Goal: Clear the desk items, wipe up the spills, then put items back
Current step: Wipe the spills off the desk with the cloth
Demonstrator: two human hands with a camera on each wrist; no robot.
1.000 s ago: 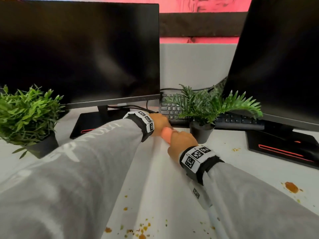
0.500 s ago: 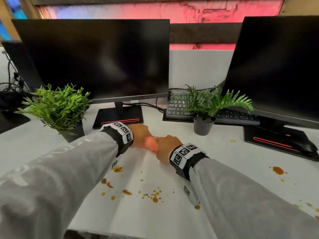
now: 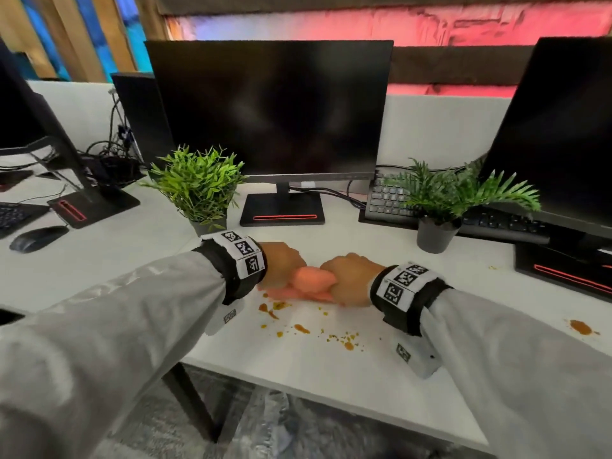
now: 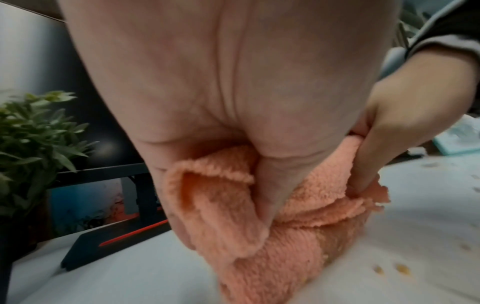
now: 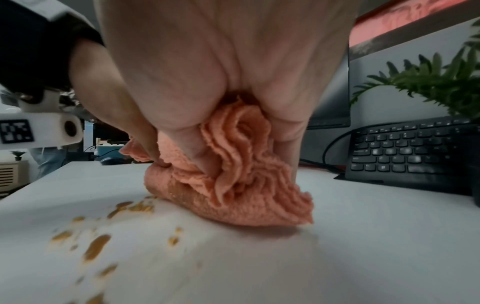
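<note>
While both hands meet over the middle of the white surface [image 3: 331,385], a bunched orange cloth [image 3: 309,283] sits between them, its underside pressed down on the top. The left hand [image 3: 281,265] has its fingers [image 4: 270,193] curled around one end of the cloth, the folds bulging out past the palm. The right hand [image 3: 351,279] grips the other end, fingers [image 5: 285,123] clenched so the fabric ruffles out below the fist. The two fists lie just beside each other, knuckles nearly touching.

Right at the near edge of the cloth, brownish-orange spills [image 3: 299,327] speckle the surface: a few drips and a scatter of crumbs trailing toward the front edge. In the right wrist view these drops [image 5: 96,246] lie just short of the cloth. Another blotch [image 3: 580,326] sits well apart, off to the right.

Behind the hands, a bushy potted plant [image 3: 198,187] stands left of the middle monitor [image 3: 268,107], near its flat stand [image 3: 282,214]. A fern-like plant [image 3: 440,200] in a dark pot stands to the right, in front of a black keyboard [image 3: 390,197] that is pushed back and partly tucked under the right-hand monitor [image 3: 559,134]. Far left, a mouse [image 3: 38,238] rests by another monitor's stand.
</note>
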